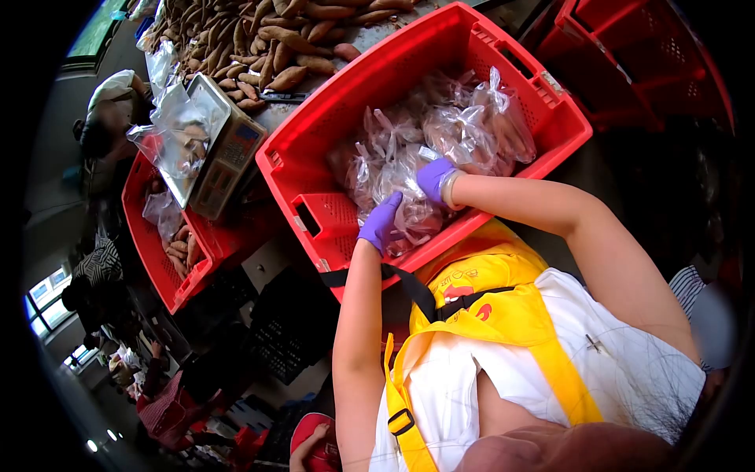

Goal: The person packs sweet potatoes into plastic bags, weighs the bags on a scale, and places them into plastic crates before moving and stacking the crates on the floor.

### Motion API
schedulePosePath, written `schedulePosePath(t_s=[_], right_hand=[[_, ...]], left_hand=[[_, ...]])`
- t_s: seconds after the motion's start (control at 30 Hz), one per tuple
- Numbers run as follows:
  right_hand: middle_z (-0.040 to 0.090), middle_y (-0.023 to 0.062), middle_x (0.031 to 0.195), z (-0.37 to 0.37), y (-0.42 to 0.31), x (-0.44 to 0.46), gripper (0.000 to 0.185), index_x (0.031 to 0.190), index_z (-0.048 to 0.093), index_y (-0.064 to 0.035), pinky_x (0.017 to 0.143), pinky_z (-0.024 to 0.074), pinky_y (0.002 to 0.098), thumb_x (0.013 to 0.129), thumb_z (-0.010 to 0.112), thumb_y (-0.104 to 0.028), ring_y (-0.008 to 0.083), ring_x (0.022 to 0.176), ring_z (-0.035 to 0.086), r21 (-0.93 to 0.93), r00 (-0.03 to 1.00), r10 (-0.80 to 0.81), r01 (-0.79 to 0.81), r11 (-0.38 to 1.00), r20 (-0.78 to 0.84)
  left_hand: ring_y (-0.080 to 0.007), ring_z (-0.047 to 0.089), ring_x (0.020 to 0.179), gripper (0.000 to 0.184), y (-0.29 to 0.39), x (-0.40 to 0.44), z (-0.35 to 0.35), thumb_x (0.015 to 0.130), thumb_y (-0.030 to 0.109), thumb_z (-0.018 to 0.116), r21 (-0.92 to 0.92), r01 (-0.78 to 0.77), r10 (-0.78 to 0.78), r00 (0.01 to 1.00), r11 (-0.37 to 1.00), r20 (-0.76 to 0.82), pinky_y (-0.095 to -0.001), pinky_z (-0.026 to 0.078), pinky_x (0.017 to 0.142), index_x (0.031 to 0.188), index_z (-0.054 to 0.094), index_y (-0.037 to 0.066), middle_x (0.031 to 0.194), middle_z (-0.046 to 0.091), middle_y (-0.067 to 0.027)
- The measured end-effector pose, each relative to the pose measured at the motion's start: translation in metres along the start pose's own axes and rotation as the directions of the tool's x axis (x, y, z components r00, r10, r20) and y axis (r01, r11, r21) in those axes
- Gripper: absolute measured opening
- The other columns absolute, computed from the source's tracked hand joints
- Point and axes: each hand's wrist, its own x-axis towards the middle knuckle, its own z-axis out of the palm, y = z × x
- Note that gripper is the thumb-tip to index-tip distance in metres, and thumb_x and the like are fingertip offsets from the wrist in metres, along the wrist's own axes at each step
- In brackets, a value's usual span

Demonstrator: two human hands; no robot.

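Note:
My left hand point(381, 223), in a purple glove, is closed at the near-left side of a clear plastic bag point(409, 219). My right hand point(436, 181), also gloved in purple, closes on the same bag from the right, its fingertips partly hidden by the plastic. Both hands are inside a large red crate point(303, 141). Several knotted clear bags point(464, 130) fill the crate around them, brownish contents showing through some. What the bag between my hands contains is hard to make out through the glare.
A heap of sweet potatoes point(275, 43) covers the table beyond the crate. To the left stands a scale point(228, 161) with a plastic bag on its tray. Another red crate point(173, 275) holds sweet potatoes. Stacked red crates point(621, 55) are at right. People work at left.

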Motion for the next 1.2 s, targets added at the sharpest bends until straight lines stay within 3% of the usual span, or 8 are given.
schedulePosePath(t_s=[0.17, 0.3, 0.5, 0.63, 0.87, 0.93, 1.03, 1.2], right_hand=[[0.068, 0.0198, 0.093, -0.015, -0.002, 0.001, 0.031, 0.098, 0.068, -0.0014, 0.077, 0.0524, 0.0405, 0.080, 0.060, -0.025, 0.0349, 0.087, 0.067, 0.524, 0.993, 0.115, -0.107, 0.845, 0.019], [0.068, 0.0209, 0.095, -0.014, 0.049, -0.027, 0.040, 0.106, 0.066, -0.0029, 0.081, 0.0499, 0.0414, 0.080, 0.064, -0.033, 0.0344, 0.089, 0.065, 0.790, 1.000, 0.020, -0.020, 0.612, 0.009], [0.045, 0.0233, 0.133, -0.038, 0.142, -0.083, 0.084, 0.136, 0.043, -0.0096, 0.099, 0.0404, 0.0481, 0.070, 0.068, -0.057, 0.0419, 0.122, 0.045, 0.685, 0.582, 0.777, -0.465, 0.561, -0.240], [0.005, 0.0251, 0.154, -0.011, 0.151, -0.028, 0.114, 0.149, 0.016, -0.0138, 0.108, 0.0300, 0.0538, 0.063, 0.071, -0.065, 0.0460, 0.138, 0.022, 0.674, 0.683, 0.725, -0.577, 0.462, 0.088], [0.061, 0.0270, 0.110, 0.073, 0.175, 0.043, 0.036, 0.107, 0.065, -0.0068, 0.084, 0.0502, 0.0452, 0.075, 0.064, -0.024, 0.0384, 0.098, 0.062, 0.616, 0.695, 0.712, -0.517, 0.594, -0.103], [0.063, 0.0253, 0.098, 0.064, 0.183, 0.027, 0.028, 0.097, 0.066, -0.0059, 0.081, 0.0509, 0.0448, 0.074, 0.063, -0.021, 0.0390, 0.090, 0.063, 0.592, 0.752, 0.635, -0.433, 0.680, -0.179], [0.066, 0.0199, 0.081, 0.009, 0.190, -0.011, 0.018, 0.085, 0.067, -0.0040, 0.070, 0.0518, 0.0388, 0.070, 0.060, -0.012, 0.0337, 0.075, 0.064, 0.588, 0.814, 0.528, -0.310, 0.747, -0.241], [0.058, 0.0051, 0.070, -0.042, 0.206, -0.058, 0.013, 0.079, 0.064, -0.0044, 0.066, 0.0469, 0.0294, 0.067, 0.064, -0.009, 0.0167, 0.068, 0.057, 0.944, 0.723, 0.609, 0.213, 0.254, -0.327]], left_hand=[[-0.0433, 0.035, 0.128, 0.095, -0.007, 0.080, 0.008, 0.080, 0.074, 0.049, -0.059, 0.114, -0.117, 0.991, 0.992, -0.061, -0.0562, 0.043, 0.093, 0.145, 0.030, 0.007, 0.149, 0.028, -0.0177], [-0.0432, 0.047, 0.120, 0.100, 0.009, 0.078, 0.044, 0.076, 0.076, 0.051, 0.550, -0.007, 0.193, 0.940, 0.835, -0.282, -0.0513, 0.047, 0.089, 0.139, 0.036, 0.000, 0.140, 0.037, -0.0266], [-0.0372, 0.059, 0.106, 0.087, 0.009, 0.072, 0.069, 0.075, 0.065, 0.062, 0.862, 0.041, 0.441, 0.846, 0.505, -0.299, -0.0391, 0.051, 0.083, 0.125, 0.052, -0.006, 0.115, 0.059, -0.0295], [-0.0303, 0.066, 0.083, 0.055, -0.018, 0.120, 0.031, 0.072, 0.028, 0.067, 0.749, -0.090, 0.374, 0.901, 0.657, -0.220, -0.0383, 0.052, 0.072, 0.116, 0.058, -0.003, 0.092, 0.067, -0.0206], [-0.0240, 0.063, 0.075, 0.040, -0.024, 0.081, 0.020, 0.069, 0.010, 0.062, 0.657, -0.158, 0.430, 0.860, 0.737, -0.276, -0.0368, 0.051, 0.068, 0.106, 0.060, -0.004, 0.086, 0.066, -0.0150], [-0.0184, 0.059, 0.073, 0.037, -0.026, 0.067, 0.014, 0.071, 0.005, 0.059, -0.136, -0.244, 0.219, 0.960, 0.960, -0.174, -0.0354, 0.049, 0.066, 0.107, 0.058, -0.002, 0.087, 0.063, -0.0104], [-0.0197, 0.060, 0.083, 0.040, -0.016, 0.021, 0.019, 0.074, 0.003, 0.055, -0.280, -0.471, 0.430, 0.881, 0.836, -0.199, -0.0349, 0.050, 0.072, 0.114, 0.056, -0.001, 0.101, 0.061, -0.0105], [-0.0271, 0.059, 0.106, 0.059, 0.046, -0.117, -0.009, 0.079, 0.004, 0.049, -0.358, -0.634, 0.604, 0.770, 0.685, -0.208, -0.0380, 0.047, 0.095, 0.135, 0.038, -0.006, 0.123, 0.055, -0.0160]])
